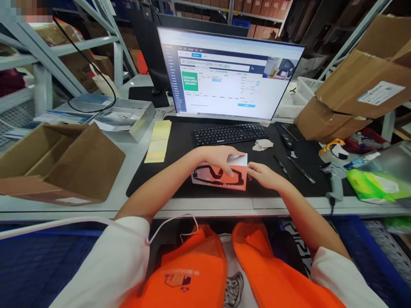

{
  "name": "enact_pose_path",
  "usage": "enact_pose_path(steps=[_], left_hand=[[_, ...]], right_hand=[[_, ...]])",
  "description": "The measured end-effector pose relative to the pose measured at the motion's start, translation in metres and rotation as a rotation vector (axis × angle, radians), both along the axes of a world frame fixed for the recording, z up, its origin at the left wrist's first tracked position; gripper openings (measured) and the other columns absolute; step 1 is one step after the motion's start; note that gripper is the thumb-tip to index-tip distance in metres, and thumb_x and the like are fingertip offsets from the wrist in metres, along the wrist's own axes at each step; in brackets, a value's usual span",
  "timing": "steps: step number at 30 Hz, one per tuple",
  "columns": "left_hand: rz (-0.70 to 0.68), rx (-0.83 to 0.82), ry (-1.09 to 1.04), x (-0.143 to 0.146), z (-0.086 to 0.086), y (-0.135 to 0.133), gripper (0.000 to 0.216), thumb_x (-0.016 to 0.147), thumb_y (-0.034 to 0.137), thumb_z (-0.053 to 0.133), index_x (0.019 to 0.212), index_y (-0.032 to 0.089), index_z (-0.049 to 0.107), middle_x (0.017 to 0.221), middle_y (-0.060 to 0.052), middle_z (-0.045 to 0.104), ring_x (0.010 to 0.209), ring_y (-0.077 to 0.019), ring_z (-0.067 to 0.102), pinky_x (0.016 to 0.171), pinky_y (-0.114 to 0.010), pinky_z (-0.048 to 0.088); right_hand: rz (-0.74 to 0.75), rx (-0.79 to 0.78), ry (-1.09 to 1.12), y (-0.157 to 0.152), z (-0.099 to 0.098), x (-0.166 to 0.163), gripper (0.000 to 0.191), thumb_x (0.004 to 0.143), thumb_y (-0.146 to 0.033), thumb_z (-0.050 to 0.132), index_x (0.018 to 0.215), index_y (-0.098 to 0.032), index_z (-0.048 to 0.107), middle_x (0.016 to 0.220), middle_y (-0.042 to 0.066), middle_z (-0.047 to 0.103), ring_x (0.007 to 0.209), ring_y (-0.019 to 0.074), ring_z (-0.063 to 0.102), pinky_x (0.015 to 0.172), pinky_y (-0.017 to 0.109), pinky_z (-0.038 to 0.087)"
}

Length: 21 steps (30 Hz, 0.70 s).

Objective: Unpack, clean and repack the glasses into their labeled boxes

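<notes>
A small orange and white product box (210, 177) with a black looped line printed on it lies on the black desk mat (180, 141), just in front of the keyboard (229, 133). My left hand (221, 158) rests on top of the box with its fingers curled over the upper edge, holding it. At the box's right end, my right hand (263, 174) has its fingertips pinched against the side. Both forearms reach in from the bottom of the view.
A lit monitor (229, 75) stands behind the keyboard. An open cardboard box (61, 162) sits at the left, stacked cartons (356, 85) at the right. A barcode scanner (334, 160), two pens (300, 169), a crumpled paper (262, 144), yellow notes (159, 140) and a green packet (375, 184) lie around.
</notes>
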<state>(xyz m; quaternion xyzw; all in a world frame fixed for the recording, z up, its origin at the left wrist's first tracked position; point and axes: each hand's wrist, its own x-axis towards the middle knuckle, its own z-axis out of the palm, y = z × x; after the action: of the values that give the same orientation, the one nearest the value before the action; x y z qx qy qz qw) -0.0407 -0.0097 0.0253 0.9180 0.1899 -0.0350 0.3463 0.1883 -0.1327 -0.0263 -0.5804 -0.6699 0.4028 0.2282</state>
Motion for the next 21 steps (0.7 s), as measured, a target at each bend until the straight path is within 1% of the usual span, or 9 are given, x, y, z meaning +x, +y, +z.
enact_pose_path(steps=[3,5,6,8,10,12,14,17,21], left_hand=[[-0.004,-0.009,0.067,0.008,-0.002,0.006,0.084,0.078,0.053,0.072,0.155,0.028,0.049,0.146,-0.005,0.062,0.122,-0.0288,0.064,0.100,-0.033,0.049],[0.038,0.147,0.040,0.009,-0.008,0.000,0.073,0.089,0.053,0.061,0.155,0.025,0.050,0.143,-0.009,0.064,0.122,-0.0304,0.063,0.102,-0.037,0.047],[0.055,0.257,0.006,0.007,-0.013,-0.005,0.073,0.091,0.054,0.059,0.156,0.023,0.048,0.144,-0.012,0.062,0.126,-0.0322,0.061,0.107,-0.041,0.044],[0.052,0.457,-0.062,-0.002,-0.025,-0.014,0.087,0.088,0.058,0.065,0.161,0.019,0.039,0.151,-0.019,0.053,0.137,-0.0371,0.051,0.116,-0.050,0.034],[0.022,0.570,-0.085,-0.013,-0.037,-0.017,0.109,0.076,0.061,0.078,0.164,0.016,0.031,0.158,-0.023,0.043,0.144,-0.0406,0.041,0.121,-0.057,0.024],[0.030,0.604,-0.064,-0.024,-0.044,-0.015,0.117,0.070,0.058,0.083,0.164,0.014,0.029,0.159,-0.024,0.040,0.145,-0.0406,0.038,0.121,-0.055,0.025],[0.061,0.605,-0.039,-0.031,-0.046,-0.009,0.114,0.071,0.052,0.083,0.163,0.013,0.029,0.156,-0.023,0.042,0.142,-0.0391,0.042,0.117,-0.051,0.032],[0.074,0.606,-0.043,-0.038,-0.045,-0.004,0.112,0.072,0.048,0.083,0.163,0.014,0.029,0.154,-0.023,0.043,0.139,-0.0390,0.044,0.116,-0.050,0.035],[0.093,0.613,-0.075,-0.041,-0.047,-0.011,0.110,0.071,0.046,0.084,0.162,0.014,0.032,0.153,-0.023,0.045,0.137,-0.0396,0.046,0.116,-0.051,0.036]], right_hand=[[-0.032,-0.117,0.220,0.005,-0.016,0.007,0.032,0.089,-0.044,0.054,0.068,-0.021,0.050,0.061,-0.002,0.051,0.060,0.0141,0.049,0.065,0.030,0.038],[-0.089,-0.118,0.288,0.005,-0.025,0.008,0.034,0.088,-0.045,0.052,0.065,-0.022,0.044,0.059,-0.003,0.044,0.056,0.0128,0.046,0.060,0.029,0.037],[-0.111,-0.112,0.302,0.005,-0.028,0.009,0.036,0.089,-0.045,0.051,0.064,-0.022,0.041,0.058,-0.004,0.042,0.055,0.0125,0.045,0.059,0.029,0.036],[-0.140,-0.109,0.341,0.004,-0.034,0.008,0.040,0.090,-0.049,0.050,0.062,-0.023,0.037,0.058,-0.003,0.040,0.053,0.0123,0.044,0.057,0.029,0.036],[-0.150,-0.112,0.370,0.003,-0.036,0.007,0.045,0.090,-0.053,0.050,0.060,-0.023,0.036,0.058,-0.003,0.039,0.053,0.0125,0.044,0.056,0.029,0.036],[-0.153,-0.112,0.387,0.002,-0.035,0.009,0.047,0.090,-0.055,0.052,0.060,-0.023,0.037,0.058,-0.003,0.040,0.054,0.0129,0.047,0.057,0.028,0.036],[-0.151,-0.108,0.388,0.002,-0.031,0.015,0.046,0.089,-0.055,0.057,0.061,-0.022,0.040,0.058,-0.003,0.042,0.054,0.0132,0.049,0.058,0.028,0.037],[-0.131,-0.106,0.369,-0.001,-0.022,0.034,0.048,0.084,-0.056,0.066,0.060,-0.022,0.044,0.055,-0.004,0.045,0.052,0.0132,0.050,0.057,0.028,0.036],[-0.110,-0.113,0.313,-0.008,-0.013,0.064,0.051,0.083,-0.062,0.068,0.060,-0.022,0.044,0.054,-0.004,0.045,0.049,0.0131,0.047,0.055,0.029,0.037]])
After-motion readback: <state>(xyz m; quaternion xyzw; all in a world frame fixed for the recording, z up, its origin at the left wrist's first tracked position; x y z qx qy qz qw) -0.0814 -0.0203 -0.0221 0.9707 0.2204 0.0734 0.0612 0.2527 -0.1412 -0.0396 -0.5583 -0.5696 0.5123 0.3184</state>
